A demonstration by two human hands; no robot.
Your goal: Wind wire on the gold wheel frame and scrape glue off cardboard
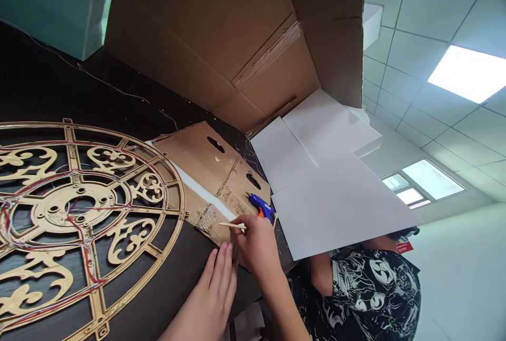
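My right hand (253, 241) pinches a thin pale stick (227, 224), its tip over the near edge of a brown cardboard sheet (193, 146). Beside it, my left hand (217, 278) has its fingers stretched out, their tips at that same edge. A patch of clear tape or glue (207, 220) shows on the cardboard close to the stick. Across the sheet runs a white strip (201, 191). Just beyond my right hand lies a blue glue gun (260, 204) with an orange trigger. To the left is a large round gold openwork frame (174, 235) with red and white wires along its rings.
A big open cardboard box (197, 30) stands behind, with white panels (332, 198) to its right. At the right, another person (367, 288) in a black-and-white patterned shirt is partly hidden by the panels. A teal box (47, 9) and a thin wire (114, 88) are on the dark table (31, 83).
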